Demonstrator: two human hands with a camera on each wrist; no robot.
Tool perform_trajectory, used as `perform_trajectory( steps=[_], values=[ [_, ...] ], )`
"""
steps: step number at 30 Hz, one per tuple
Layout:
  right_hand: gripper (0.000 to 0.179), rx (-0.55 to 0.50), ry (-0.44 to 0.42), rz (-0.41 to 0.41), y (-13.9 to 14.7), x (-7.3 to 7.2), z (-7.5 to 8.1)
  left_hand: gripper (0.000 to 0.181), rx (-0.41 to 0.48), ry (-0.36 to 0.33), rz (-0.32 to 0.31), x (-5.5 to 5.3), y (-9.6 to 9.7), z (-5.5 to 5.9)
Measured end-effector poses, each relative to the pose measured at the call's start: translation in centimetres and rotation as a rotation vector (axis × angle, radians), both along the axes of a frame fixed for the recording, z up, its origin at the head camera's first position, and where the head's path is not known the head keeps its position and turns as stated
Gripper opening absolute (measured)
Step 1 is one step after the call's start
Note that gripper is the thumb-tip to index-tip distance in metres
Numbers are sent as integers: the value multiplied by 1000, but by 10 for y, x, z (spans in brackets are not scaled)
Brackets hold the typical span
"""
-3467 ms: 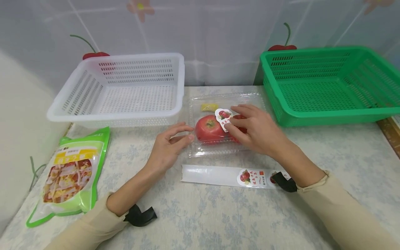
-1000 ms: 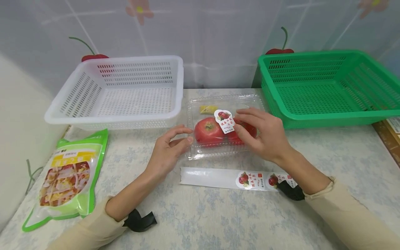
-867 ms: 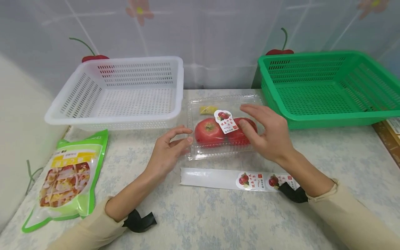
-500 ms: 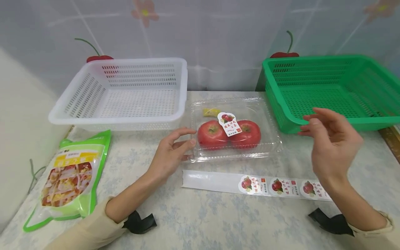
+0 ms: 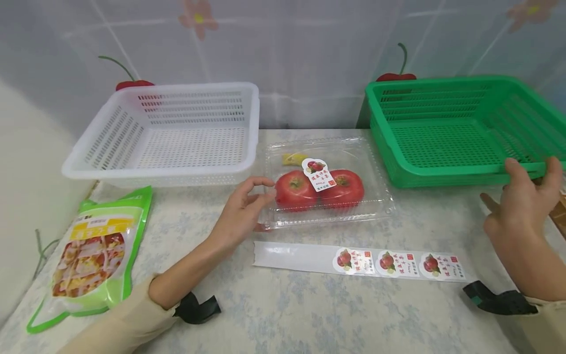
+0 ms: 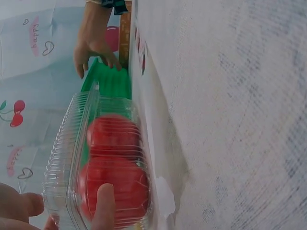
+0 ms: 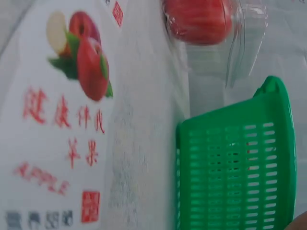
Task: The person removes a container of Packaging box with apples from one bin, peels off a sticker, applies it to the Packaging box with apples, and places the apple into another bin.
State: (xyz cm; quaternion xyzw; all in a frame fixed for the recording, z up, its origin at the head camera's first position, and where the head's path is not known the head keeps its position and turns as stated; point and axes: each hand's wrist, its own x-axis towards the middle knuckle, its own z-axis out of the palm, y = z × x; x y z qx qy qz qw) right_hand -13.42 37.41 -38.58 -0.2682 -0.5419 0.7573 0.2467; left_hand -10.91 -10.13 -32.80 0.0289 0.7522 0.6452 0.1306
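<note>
A clear plastic clamshell box [image 5: 376, 196] with two red apples [image 5: 297, 189] and a small yellow packet [image 5: 294, 159] lies mid-table. On its lid is a white apple label [image 5: 319, 175], slanting across the gap between the apples. My left hand [image 5: 236, 214] holds the box by its left edge, thumb on the near side. My right hand [image 5: 523, 211] is at the front rim of the green basket [image 5: 451, 173], fingers spread, fingertips overlapping the rim. In the left wrist view, the fingers of that hand straddle the basket's rim.
A strip of apple labels [image 5: 292, 256] lies in front of the box. To the left stand a white basket [image 5: 163, 174] and, nearer, a green-edged food bag [image 5: 90, 255]. A patterned curtain [image 5: 309, 59] hangs behind.
The right hand has left the label on the lid and moved right to the green basket's front rim, uncovering the right apple and the strip's right end. The left hand stays at the box.
</note>
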Motion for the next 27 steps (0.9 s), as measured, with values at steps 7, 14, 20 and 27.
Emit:
perform_trajectory(
  steps=[7, 14, 20, 27],
  values=[
    [92, 58, -84, 72, -12, -9, 17, 35, -16, 4, -10, -1, 1, 0],
    [83, 16, -32, 49, -51, 2, 49, 47, -24, -28, -31, -5, -1, -1],
    [81, 36, -41, 45, -53, 3, 49, 49, 53, -61, 2, -6, 3, -1],
    [82, 59, -68, 33, -51, 2, 47, 55, 150, -141, 57, -5, 7, 3]
  ],
)
